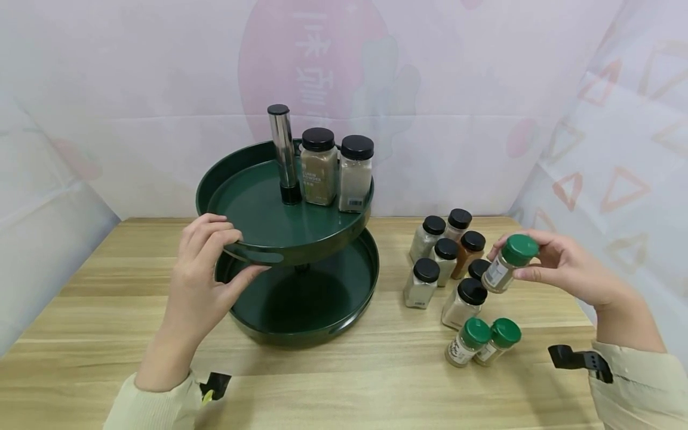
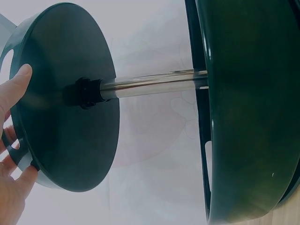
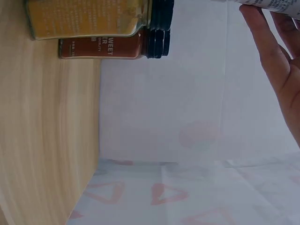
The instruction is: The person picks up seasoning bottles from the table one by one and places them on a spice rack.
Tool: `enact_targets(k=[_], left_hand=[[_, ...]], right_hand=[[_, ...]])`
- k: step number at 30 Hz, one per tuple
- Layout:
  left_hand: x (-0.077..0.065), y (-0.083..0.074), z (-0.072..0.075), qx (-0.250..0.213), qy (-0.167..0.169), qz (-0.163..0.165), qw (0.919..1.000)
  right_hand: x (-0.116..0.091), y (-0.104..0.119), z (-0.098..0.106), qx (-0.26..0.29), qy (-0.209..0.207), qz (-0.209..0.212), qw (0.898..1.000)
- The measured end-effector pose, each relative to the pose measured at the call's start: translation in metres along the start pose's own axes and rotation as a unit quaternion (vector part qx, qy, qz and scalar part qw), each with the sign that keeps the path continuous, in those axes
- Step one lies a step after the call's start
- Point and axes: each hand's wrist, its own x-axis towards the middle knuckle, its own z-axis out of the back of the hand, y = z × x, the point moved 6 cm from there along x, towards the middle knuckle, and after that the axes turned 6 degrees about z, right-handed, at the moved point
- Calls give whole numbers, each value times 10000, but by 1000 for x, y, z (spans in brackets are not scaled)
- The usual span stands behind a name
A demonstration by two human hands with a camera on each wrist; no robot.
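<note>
A dark green two-tier round rack stands on the table, its upper tray (image 1: 247, 203) above a bare lower tray (image 1: 301, 307). My left hand (image 1: 201, 278) grips the upper tray's front left rim by the handle slot, fingers over the edge and thumb below. Raised above the table at right, my right hand (image 1: 572, 269) holds a green-capped spice jar (image 1: 498, 273), slightly tilted, between thumb and fingers. Only the jar's edge (image 3: 281, 5) shows in the right wrist view. Two black-lidded jars, cumin powder (image 1: 319, 173) and a pale one (image 1: 355, 179), stand on the upper tray beside the steel post (image 1: 283, 149).
Several black-lidded spice jars (image 1: 421, 285) cluster on the table right of the rack. Two green-capped jars (image 1: 461, 349) stand in front of them. Printed cloth (image 1: 457, 149) hangs behind and at the sides. Wood tabletop (image 1: 349, 388) lies in front.
</note>
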Motion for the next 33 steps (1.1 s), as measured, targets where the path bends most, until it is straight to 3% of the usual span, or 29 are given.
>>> enact_targets(k=[12,33], left_hand=[[1,0,0,-23,34,79,10000],[0,0,0,-16,13,-21,10000]], right_hand=[[45,13,-8,-508,241,-430,9975],[125,34,-38,-379,-306,372,9981]])
